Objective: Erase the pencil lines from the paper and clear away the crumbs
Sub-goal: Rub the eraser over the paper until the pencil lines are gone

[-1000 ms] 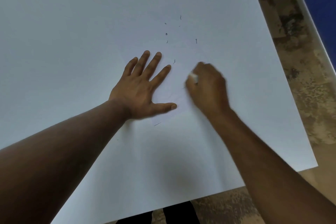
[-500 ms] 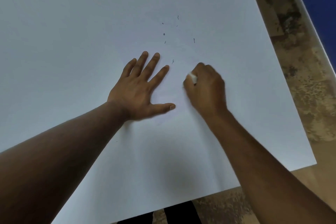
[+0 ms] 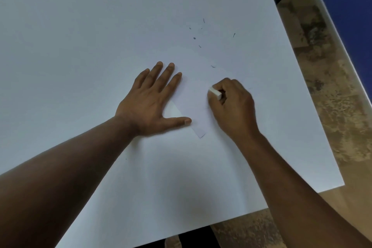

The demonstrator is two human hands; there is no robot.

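On the mottled worktop [image 3: 330,106], the white paper [image 3: 100,46] was pinned by the left hand [image 3: 149,102], fingers spread; a white eraser [image 3: 215,93] was pinched in the right hand [image 3: 233,110], dark crumbs [image 3: 199,34] scattered beyond, with possibly a faint pencil line remaining.

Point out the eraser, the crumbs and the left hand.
eraser [image 3: 215,93], head view, white end showing beyond the fingers
crumbs [image 3: 194,38], head view, dark round crumb
left hand [image 3: 150,104], head view, back of hand

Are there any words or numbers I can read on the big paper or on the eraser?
None can be read.
The large white paper sheet shows only small dark eraser crumbs, no letters.
The small white eraser in the right hand shows no readable print.
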